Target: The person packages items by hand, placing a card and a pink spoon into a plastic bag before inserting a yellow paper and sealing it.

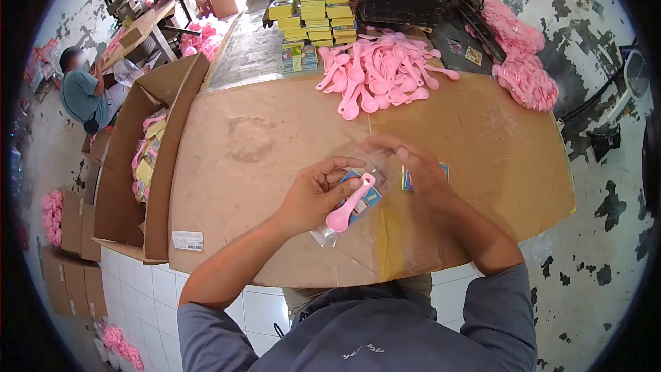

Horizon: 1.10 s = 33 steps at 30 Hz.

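My left hand (318,191) pinches a pink measuring spoon (351,205) over the cardboard-topped table, its bowl toward me. Under the spoon lies a blue printed card (368,200), and clear plastic film (323,235) shows around both. My right hand (421,169) is blurred beside the film's upper end, with its fingers stretched out and the thumb apart. Partly hidden beneath that hand, another blue and yellow card (407,180) rests on the table. Farther back, a heap of pink measuring spoons (379,69) spreads over the table's far edge.
Stacks of yellow-edged cards (317,10) stand behind the heap. At the left is a tall open cardboard box (113,179) holding packed pieces. Pink bundles (520,62) lie at the right rear. A person (86,89) sits at a bench on the far left.
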Each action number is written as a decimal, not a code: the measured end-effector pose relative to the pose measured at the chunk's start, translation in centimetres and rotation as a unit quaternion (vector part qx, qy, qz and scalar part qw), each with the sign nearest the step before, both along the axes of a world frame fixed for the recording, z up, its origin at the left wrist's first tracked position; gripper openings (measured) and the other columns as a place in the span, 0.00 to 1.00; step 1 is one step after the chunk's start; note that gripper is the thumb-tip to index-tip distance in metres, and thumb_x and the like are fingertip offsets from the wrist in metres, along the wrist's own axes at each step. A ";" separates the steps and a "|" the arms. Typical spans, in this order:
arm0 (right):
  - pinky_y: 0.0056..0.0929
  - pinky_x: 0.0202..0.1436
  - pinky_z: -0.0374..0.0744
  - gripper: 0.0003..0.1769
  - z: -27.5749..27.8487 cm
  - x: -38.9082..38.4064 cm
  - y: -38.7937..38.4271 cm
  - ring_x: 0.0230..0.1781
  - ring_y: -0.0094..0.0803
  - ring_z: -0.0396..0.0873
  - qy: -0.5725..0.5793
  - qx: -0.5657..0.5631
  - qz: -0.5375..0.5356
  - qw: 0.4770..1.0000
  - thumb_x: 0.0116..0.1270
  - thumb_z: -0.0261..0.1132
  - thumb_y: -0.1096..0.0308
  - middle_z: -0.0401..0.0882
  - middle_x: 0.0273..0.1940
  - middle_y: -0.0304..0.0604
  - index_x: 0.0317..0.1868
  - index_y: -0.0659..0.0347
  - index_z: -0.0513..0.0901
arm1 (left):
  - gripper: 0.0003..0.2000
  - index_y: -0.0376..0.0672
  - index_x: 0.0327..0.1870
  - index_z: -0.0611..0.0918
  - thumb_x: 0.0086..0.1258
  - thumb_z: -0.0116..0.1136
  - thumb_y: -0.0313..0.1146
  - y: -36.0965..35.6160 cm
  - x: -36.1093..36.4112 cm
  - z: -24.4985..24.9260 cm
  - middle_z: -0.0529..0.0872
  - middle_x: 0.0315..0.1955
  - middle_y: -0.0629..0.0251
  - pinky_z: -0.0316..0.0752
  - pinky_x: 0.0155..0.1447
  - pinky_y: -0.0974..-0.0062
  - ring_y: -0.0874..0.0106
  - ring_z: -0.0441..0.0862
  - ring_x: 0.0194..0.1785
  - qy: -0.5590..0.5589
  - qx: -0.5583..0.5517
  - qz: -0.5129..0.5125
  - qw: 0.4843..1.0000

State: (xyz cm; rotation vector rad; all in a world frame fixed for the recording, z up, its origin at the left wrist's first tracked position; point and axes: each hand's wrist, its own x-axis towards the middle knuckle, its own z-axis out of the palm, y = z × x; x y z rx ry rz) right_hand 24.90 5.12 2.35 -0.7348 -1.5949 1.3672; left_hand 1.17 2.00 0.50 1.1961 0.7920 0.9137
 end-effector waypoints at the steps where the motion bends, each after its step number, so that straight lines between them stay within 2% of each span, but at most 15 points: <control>1: 0.42 0.70 0.75 0.15 0.1 -0.1 0.2 0.66 0.39 0.78 0.022 0.010 0.014 1.000 0.77 0.62 0.69 0.82 0.63 0.50 0.58 0.65 0.85 | 0.17 0.34 0.66 0.78 0.80 0.61 0.28 0.0 -0.2 0.2 0.92 0.46 0.63 0.81 0.53 0.79 0.81 0.86 0.49 0.001 -0.017 -0.015 1.000; 2: 0.43 0.70 0.75 0.13 0.2 -0.1 0.4 0.67 0.40 0.78 0.044 0.019 0.027 0.999 0.76 0.63 0.70 0.82 0.64 0.50 0.56 0.64 0.87 | 0.18 0.34 0.67 0.77 0.80 0.61 0.29 0.0 -0.3 0.3 0.92 0.46 0.63 0.81 0.54 0.79 0.80 0.86 0.49 -0.007 -0.022 -0.028 0.999; 4: 0.43 0.70 0.75 0.10 1.2 0.0 0.7 0.67 0.41 0.78 -0.018 0.100 0.060 0.993 0.73 0.66 0.72 0.81 0.64 0.50 0.52 0.63 0.88 | 0.19 0.35 0.68 0.75 0.81 0.61 0.30 -0.1 -0.3 0.5 0.92 0.45 0.63 0.81 0.55 0.78 0.79 0.86 0.50 -0.023 -0.027 -0.057 0.998; 6: 0.43 0.69 0.76 0.09 3.3 0.7 0.3 0.66 0.42 0.80 -0.182 0.237 0.097 0.949 0.70 0.68 0.74 0.82 0.63 0.49 0.49 0.61 0.89 | 0.21 0.36 0.70 0.74 0.81 0.61 0.30 -0.1 -0.4 0.2 0.91 0.51 0.61 0.80 0.59 0.76 0.77 0.86 0.54 -0.035 -0.018 -0.090 0.995; 9: 0.41 0.64 0.79 0.07 5.7 0.7 0.2 0.61 0.43 0.83 -0.148 0.302 0.138 0.932 0.67 0.70 0.76 0.85 0.57 0.46 0.45 0.60 0.88 | 0.22 0.38 0.73 0.72 0.81 0.60 0.30 -0.5 -0.1 0.2 0.85 0.62 0.60 0.79 0.66 0.72 0.73 0.82 0.62 -0.046 0.061 -0.072 0.995; 10: 0.41 0.62 0.80 0.06 7.1 0.7 -0.2 0.59 0.43 0.83 -0.169 0.332 0.111 0.921 0.66 0.71 0.75 0.85 0.54 0.45 0.44 0.60 0.87 | 0.22 0.40 0.73 0.72 0.81 0.59 0.30 -0.7 0.1 0.3 0.82 0.66 0.60 0.78 0.68 0.70 0.72 0.81 0.65 -0.050 0.096 -0.055 0.993; 13: 0.40 0.55 0.82 0.05 11.1 0.9 -1.8 0.51 0.43 0.85 -0.259 0.409 0.042 0.874 0.66 0.72 0.73 0.86 0.47 0.45 0.41 0.61 0.86 | 0.24 0.43 0.74 0.72 0.79 0.60 0.27 -1.3 0.1 1.9 0.74 0.73 0.62 0.76 0.72 0.64 0.69 0.75 0.71 0.042 0.164 -0.016 0.985; 15: 0.39 0.50 0.82 0.05 12.2 1.2 -2.7 0.46 0.44 0.86 -0.343 0.448 0.009 0.825 0.66 0.72 0.71 0.86 0.43 0.46 0.40 0.62 0.86 | 0.25 0.43 0.74 0.71 0.77 0.60 0.26 -1.8 -0.1 2.5 0.74 0.72 0.63 0.78 0.71 0.62 0.68 0.73 0.72 0.047 0.205 -0.046 0.977; 18: 0.38 0.44 0.82 0.07 12.3 0.7 -3.3 0.40 0.45 0.85 -0.373 0.372 -0.011 0.850 0.67 0.72 0.71 0.86 0.41 0.48 0.42 0.63 0.86 | 0.26 0.43 0.75 0.71 0.77 0.61 0.26 -2.9 0.4 3.7 0.76 0.69 0.62 0.80 0.69 0.62 0.69 0.74 0.71 0.084 0.258 -0.038 0.962; 21: 0.30 0.34 0.79 0.08 11.0 0.0 -3.4 0.30 0.34 0.82 -0.279 0.366 -0.025 0.888 0.64 0.74 0.77 0.84 0.34 0.43 0.44 0.63 0.89 | 0.23 0.40 0.73 0.73 0.78 0.60 0.28 -3.4 0.9 3.8 0.80 0.65 0.61 0.83 0.67 0.63 0.71 0.79 0.66 0.106 0.268 0.005 0.957; 24: 0.36 0.41 0.83 0.09 11.2 -0.2 -3.9 0.37 0.44 0.86 -0.317 0.301 -0.019 0.899 0.70 0.71 0.70 0.86 0.40 0.48 0.48 0.63 0.87 | 0.20 0.37 0.70 0.76 0.80 0.58 0.28 -3.2 1.1 3.3 0.87 0.57 0.60 0.85 0.61 0.69 0.74 0.84 0.57 0.073 0.255 0.031 0.964; 25: 0.36 0.41 0.83 0.09 11.1 -0.3 -3.9 0.36 0.44 0.86 -0.303 0.298 -0.013 0.905 0.70 0.71 0.71 0.86 0.40 0.48 0.48 0.64 0.87 | 0.19 0.37 0.69 0.78 0.81 0.58 0.28 -3.1 1.1 3.2 0.89 0.54 0.60 0.86 0.58 0.72 0.75 0.86 0.54 0.056 0.250 0.037 0.966; 28: 0.36 0.41 0.83 0.09 10.4 -0.8 -3.8 0.36 0.43 0.86 -0.277 0.275 -0.015 0.921 0.70 0.71 0.71 0.87 0.40 0.48 0.48 0.64 0.87 | 0.15 0.35 0.66 0.79 0.82 0.56 0.26 -2.9 0.5 3.1 0.91 0.49 0.60 0.82 0.59 0.72 0.74 0.88 0.53 0.096 0.237 0.017 0.967; 30: 0.35 0.41 0.83 0.09 10.1 -1.0 -3.8 0.37 0.43 0.85 -0.282 0.245 -0.047 0.927 0.69 0.71 0.71 0.86 0.41 0.48 0.48 0.63 0.87 | 0.15 0.35 0.65 0.80 0.82 0.55 0.26 -3.0 0.8 3.1 0.92 0.47 0.60 0.82 0.56 0.76 0.75 0.88 0.51 0.047 0.194 0.019 0.980; 33: 0.37 0.45 0.82 0.10 7.7 -2.1 -3.2 0.42 0.42 0.85 -0.238 0.377 -0.153 0.882 0.66 0.72 0.73 0.85 0.45 0.45 0.47 0.60 0.87 | 0.15 0.34 0.66 0.79 0.82 0.55 0.25 -3.0 0.8 3.1 0.92 0.43 0.62 0.81 0.52 0.79 0.78 0.88 0.48 0.034 0.143 0.043 0.988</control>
